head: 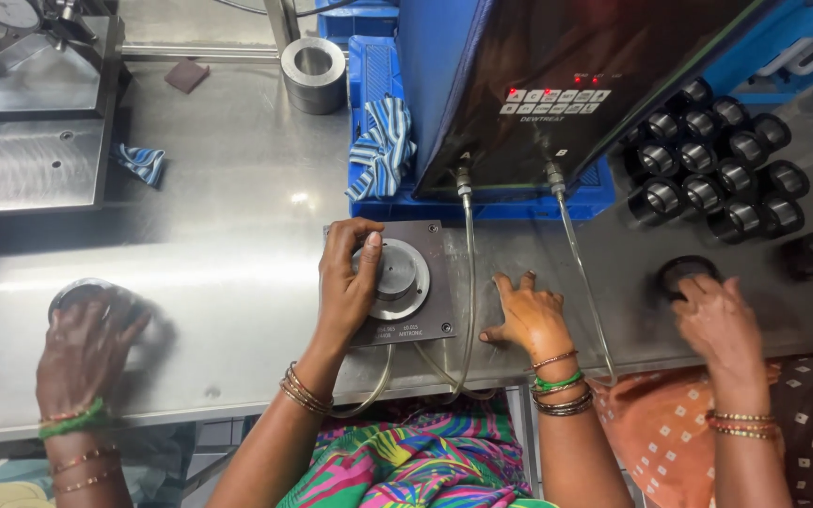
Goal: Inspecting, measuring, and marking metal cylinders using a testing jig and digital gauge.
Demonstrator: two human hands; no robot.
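My left hand is wrapped around a round silver metal part that sits on a dark square plate on the steel table. The fingers curl over the part's left side and the thumb rests on its top edge. To the right of the plate, my right hand lies flat on the table with fingers spread and holds nothing. Two clear hoses run from the plate area up to a blue-framed instrument with a black panel.
A co-worker's hand at the left covers a metal ring. Another person's hand at the right touches a black ring. Several black rings stand at the back right. A steel sleeve and a striped cloth lie behind.
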